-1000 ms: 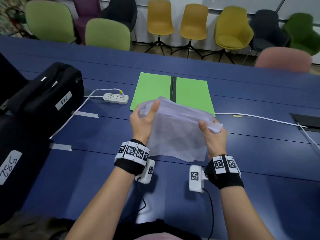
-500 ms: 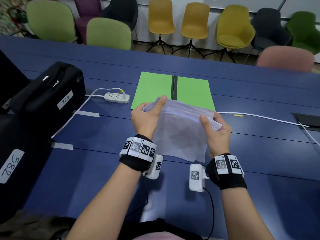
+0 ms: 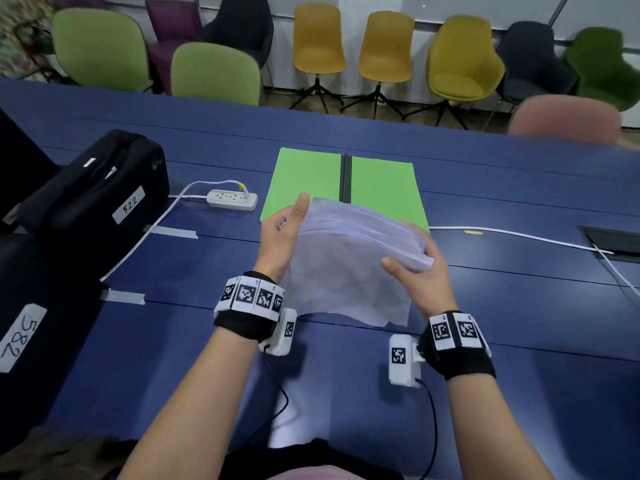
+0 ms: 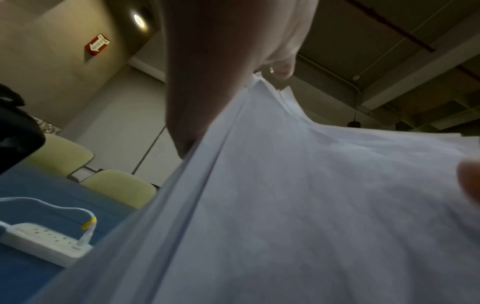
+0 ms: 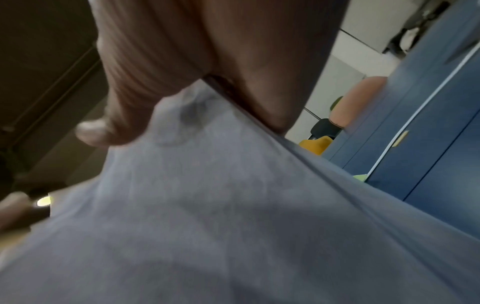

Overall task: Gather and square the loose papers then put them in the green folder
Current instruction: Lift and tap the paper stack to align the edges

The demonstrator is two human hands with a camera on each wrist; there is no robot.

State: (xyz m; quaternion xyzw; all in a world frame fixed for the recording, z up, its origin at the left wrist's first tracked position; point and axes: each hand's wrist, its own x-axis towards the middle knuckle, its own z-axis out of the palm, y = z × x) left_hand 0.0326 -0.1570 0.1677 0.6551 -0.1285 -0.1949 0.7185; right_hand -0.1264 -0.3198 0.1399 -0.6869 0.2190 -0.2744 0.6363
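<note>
One stack of white papers [image 3: 349,261] is held above the blue table [image 3: 519,306] at centre, its lower edges uneven and close to the tabletop. The left hand [image 3: 282,233] grasps the stack's left side at 9 o'clock, thumb raised along the upper corner. The right hand [image 3: 420,275] grasps the right side at 3 o'clock, thumb on the near face, fingers wrapped behind. Both wrist views show the sheets fanned at the edges, not squared.

Just beyond the stack, at 12 o'clock, one green folder [image 3: 311,181] lies open and flat on the table, a dark spine [image 3: 345,178] between its two leaves. No sheet lies in it; the stack covers its near edge in the head view.

At 10 o'clock from the stack lies one white power strip [image 3: 232,199] with one plug inserted; its cable [image 3: 149,233] runs toward the near left, fixed by two strips of grey tape [image 3: 173,231]. At 9 o'clock stand two black cases, one labelled 522 [image 3: 104,188], one labelled 582 [image 3: 31,306]. At 3 o'clock a second white cable [image 3: 512,233] runs to a recessed table port [image 3: 616,242].

Beyond the table, ten chairs are visible: three green, three yellow, two dark, one purple, one pink.
</note>
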